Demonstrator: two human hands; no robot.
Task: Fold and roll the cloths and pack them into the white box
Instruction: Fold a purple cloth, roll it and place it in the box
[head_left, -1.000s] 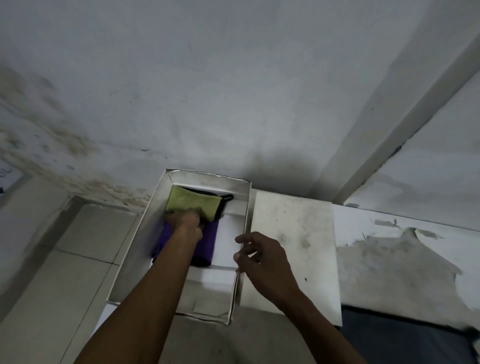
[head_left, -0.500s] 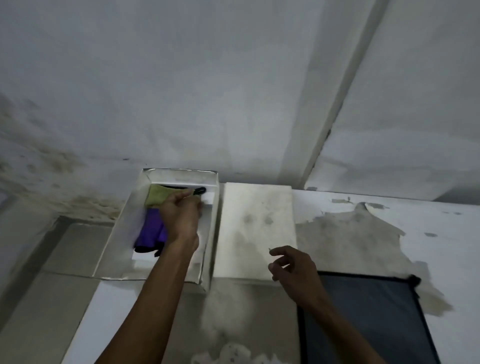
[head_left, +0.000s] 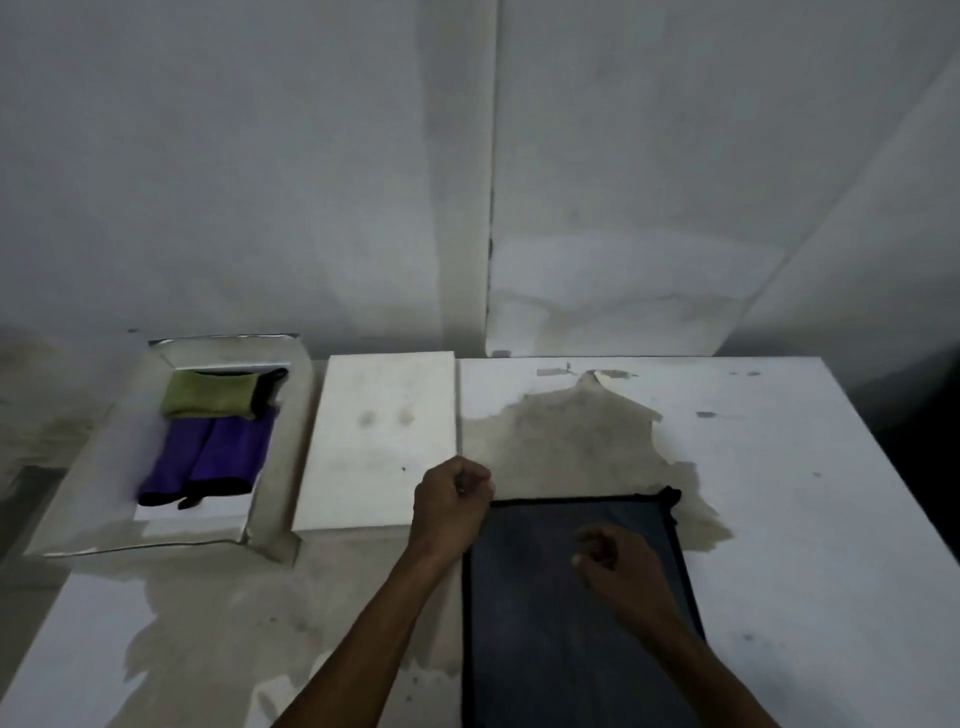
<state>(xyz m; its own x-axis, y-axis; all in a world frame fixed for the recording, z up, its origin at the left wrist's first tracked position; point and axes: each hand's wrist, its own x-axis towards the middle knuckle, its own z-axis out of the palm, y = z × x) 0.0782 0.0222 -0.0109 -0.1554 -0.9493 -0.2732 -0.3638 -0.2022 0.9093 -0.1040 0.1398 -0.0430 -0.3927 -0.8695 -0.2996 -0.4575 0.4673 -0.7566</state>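
The white box (head_left: 280, 457) stands open at the far left of the table. Inside it a rolled green cloth (head_left: 208, 397) lies at the far end, with a folded purple cloth (head_left: 208, 457) in front of it. A dark grey cloth (head_left: 561, 623) with a black hem lies flat at the table's near middle. My left hand (head_left: 454, 501) sits at that cloth's far left corner, its fingers curled round the corner, which they hide. My right hand (head_left: 615, 558) hovers over the cloth's far half with loosely curled fingers, holding nothing.
The box's white lid (head_left: 379, 441) lies flat between the box and the grey cloth. The table top (head_left: 805, 493) is white with worn, stained patches. A wall rises right behind the table, and the table's right edge drops into a dark gap.
My left hand has left the box, where it was touching the green cloth, and moved right to the grey cloth's corner. My right hand has moved over the grey cloth. The view swung right.
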